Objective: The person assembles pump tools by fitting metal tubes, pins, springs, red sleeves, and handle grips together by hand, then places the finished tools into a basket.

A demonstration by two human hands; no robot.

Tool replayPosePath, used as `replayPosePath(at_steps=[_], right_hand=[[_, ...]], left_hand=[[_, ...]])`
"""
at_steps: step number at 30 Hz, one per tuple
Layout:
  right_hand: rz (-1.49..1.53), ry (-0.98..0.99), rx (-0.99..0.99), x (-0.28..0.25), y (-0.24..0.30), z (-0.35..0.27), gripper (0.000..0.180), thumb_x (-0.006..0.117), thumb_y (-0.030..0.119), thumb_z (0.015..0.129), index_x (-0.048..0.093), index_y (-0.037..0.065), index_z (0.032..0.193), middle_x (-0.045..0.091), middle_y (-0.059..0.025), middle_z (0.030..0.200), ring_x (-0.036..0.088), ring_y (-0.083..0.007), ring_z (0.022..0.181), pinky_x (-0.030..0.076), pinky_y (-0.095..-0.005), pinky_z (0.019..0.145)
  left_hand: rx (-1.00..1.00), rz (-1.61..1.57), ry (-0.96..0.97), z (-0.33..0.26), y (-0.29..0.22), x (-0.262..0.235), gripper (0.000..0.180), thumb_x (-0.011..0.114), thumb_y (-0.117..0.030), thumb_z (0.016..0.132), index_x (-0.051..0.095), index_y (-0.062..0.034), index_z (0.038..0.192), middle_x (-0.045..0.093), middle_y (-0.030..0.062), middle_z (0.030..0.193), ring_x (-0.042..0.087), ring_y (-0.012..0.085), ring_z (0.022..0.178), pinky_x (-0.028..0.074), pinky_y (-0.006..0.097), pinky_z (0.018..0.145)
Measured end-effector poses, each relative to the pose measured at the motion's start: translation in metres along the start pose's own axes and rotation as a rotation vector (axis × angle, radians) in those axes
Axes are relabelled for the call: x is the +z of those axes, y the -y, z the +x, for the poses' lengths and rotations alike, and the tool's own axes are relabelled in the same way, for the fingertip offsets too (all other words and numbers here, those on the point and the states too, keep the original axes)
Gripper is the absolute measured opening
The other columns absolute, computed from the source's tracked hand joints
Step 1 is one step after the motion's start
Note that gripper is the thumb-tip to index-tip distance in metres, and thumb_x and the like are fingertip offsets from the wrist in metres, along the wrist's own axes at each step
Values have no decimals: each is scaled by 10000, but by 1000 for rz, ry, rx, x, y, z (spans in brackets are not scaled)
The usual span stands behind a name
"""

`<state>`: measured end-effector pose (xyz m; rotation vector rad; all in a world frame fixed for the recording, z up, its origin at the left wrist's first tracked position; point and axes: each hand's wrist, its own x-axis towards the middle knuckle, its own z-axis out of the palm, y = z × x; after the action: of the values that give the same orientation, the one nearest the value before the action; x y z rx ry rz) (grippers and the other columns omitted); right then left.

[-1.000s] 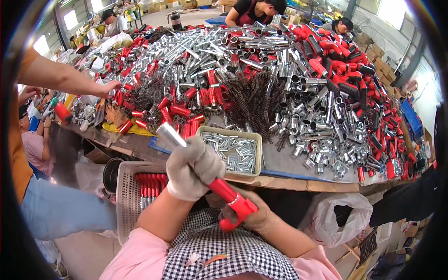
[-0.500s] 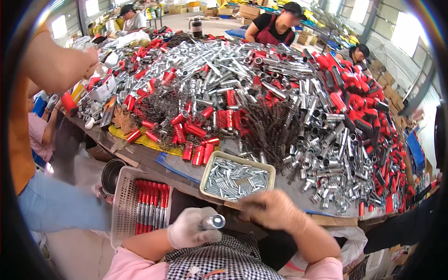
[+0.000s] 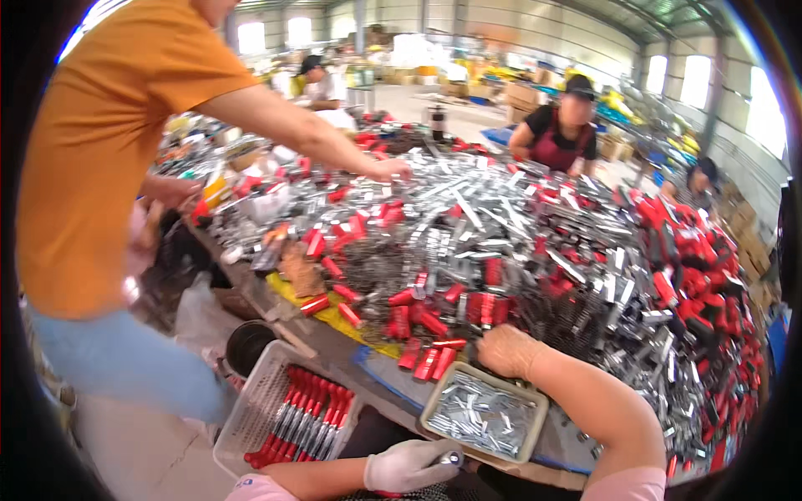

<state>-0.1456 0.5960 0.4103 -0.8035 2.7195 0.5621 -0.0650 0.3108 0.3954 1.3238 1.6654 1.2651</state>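
My left hand (image 3: 411,466), in a white glove, is wrapped round a shiny metal tube (image 3: 452,458), whose end shows past the fingers. Stretched forward over the far edge of a cream tray (image 3: 438,422) is my right hand (image 3: 506,351). It sits at the near edge of the heap, by red cylinders (image 3: 427,364) and dark coil springs (image 3: 576,321). Its fingers point down and are hidden, so their grip does not show. Many short metal pins (image 3: 480,415) lie in the tray.
A white plastic basket (image 3: 242,417) at my left holds a row of red-handled tools (image 3: 305,417). Metal tubes and red-black handles (image 3: 697,275) cover the table. A co-worker in orange (image 3: 109,184) reaches across from the left; another (image 3: 560,138) is opposite.
My right hand has moved forward from near the left hand to the heap beyond the tray. The view has shifted, and the co-worker in orange now reaches over the table.
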Motion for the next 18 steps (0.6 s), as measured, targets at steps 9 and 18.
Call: replayPosePath(at_steps=[9, 18], right_hand=[[1819, -657, 513, -74, 86, -102, 218, 687, 121, 862, 693, 66, 1073, 643, -4, 763, 564, -33, 697, 502, -242, 650], [1505, -602, 156, -34, 169, -174, 241, 694, 91, 846, 675, 49, 1083, 675, -129, 1066, 653, -294, 996, 518, -372, 874]], left_hand=[[-104, 12, -70, -3, -13, -11, 321, 595, -177, 910, 544, -12, 1181, 641, 167, 871, 665, 325, 803, 524, 387, 727], [32, 32, 259, 26, -21, 29, 485, 614, -208, 912, 463, -26, 1335, 632, 219, 1039, 626, 408, 960, 498, 426, 823]])
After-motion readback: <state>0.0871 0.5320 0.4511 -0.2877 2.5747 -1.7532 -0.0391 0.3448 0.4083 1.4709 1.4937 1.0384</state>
